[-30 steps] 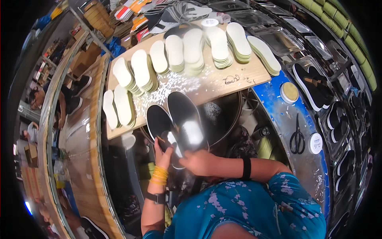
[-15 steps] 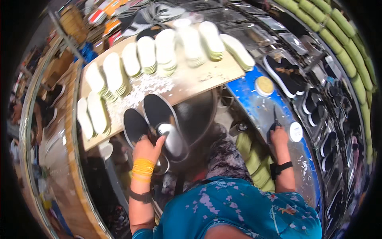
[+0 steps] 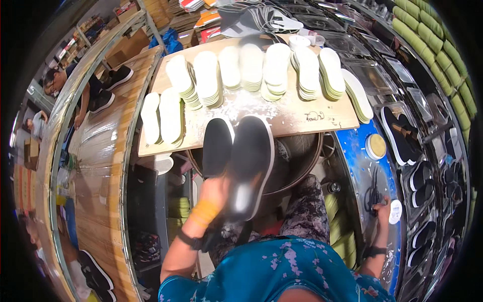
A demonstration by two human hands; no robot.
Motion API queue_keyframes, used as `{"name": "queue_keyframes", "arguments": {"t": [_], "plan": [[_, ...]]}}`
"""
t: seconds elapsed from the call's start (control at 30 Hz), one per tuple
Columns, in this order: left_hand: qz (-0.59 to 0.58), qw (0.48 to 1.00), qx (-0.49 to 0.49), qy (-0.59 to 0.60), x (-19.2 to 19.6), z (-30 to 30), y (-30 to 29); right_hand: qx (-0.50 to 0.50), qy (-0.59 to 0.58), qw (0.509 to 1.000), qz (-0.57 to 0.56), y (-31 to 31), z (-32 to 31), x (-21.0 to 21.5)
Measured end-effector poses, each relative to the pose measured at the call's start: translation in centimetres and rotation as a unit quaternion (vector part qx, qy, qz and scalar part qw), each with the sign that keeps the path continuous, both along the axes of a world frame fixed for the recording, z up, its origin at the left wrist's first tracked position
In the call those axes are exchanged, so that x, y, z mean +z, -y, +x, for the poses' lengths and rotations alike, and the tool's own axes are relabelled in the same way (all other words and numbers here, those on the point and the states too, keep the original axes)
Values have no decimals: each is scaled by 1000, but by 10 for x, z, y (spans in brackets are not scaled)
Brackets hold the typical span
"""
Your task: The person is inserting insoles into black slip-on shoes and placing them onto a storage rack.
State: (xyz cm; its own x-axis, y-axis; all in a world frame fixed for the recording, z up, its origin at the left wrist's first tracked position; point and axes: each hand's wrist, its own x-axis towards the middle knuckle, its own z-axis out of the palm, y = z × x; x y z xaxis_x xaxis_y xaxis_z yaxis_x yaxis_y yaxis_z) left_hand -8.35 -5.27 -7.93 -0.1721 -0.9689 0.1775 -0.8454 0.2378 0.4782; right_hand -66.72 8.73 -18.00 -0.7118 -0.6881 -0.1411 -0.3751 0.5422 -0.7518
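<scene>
A pair of black slip-on shoes with white sole edges is in my left hand [image 3: 214,194], which is closed around them at the heel end. The left shoe [image 3: 217,146] lies close beside the right shoe [image 3: 253,143], toes pointing away from me. A bright patch shows at the heel opening of the right shoe. My right hand [image 3: 383,211] is at the blue-edged side table, thumb and finger apart, just beside the handles of black scissors [image 3: 373,191]. The scissors lie on the tabletop. A round white lid [image 3: 396,212] sits right against that hand.
Stacks of pale insoles [image 3: 208,75] line a wooden board [image 3: 302,118] scattered with white bits. Beneath it is a dark round basin [image 3: 287,171]. A tub of yellowish paste [image 3: 375,146] stands on the side table. Shoes in trays flank the right; a person [image 3: 75,80] works at the left bench.
The view has swung left. My left hand has raised the shoes nearer the board's edge. My right hand has come off the scissors, which now lie beside it.
</scene>
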Motion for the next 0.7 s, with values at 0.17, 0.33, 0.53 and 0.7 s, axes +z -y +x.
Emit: {"name": "queue_keyframes", "arguments": {"t": [0.17, 0.33, 0.53, 0.7], "plan": [[100, 960, -121, -231, -19, 69, -21, 190, 432, 863, -181, 50, 120, 79], [-57, 966, -252, 29, 8, 77, -35, 361, 582, 729, 14, 141, 246, 112], [15, 974, -218, -62, -2, 111, -100, 578, 79, 796, -164, 168, 360, 141], [70, 970, -174, -153, -14, 139, -140, 545, -40, 822, -157, 173, 375, 143]]}}
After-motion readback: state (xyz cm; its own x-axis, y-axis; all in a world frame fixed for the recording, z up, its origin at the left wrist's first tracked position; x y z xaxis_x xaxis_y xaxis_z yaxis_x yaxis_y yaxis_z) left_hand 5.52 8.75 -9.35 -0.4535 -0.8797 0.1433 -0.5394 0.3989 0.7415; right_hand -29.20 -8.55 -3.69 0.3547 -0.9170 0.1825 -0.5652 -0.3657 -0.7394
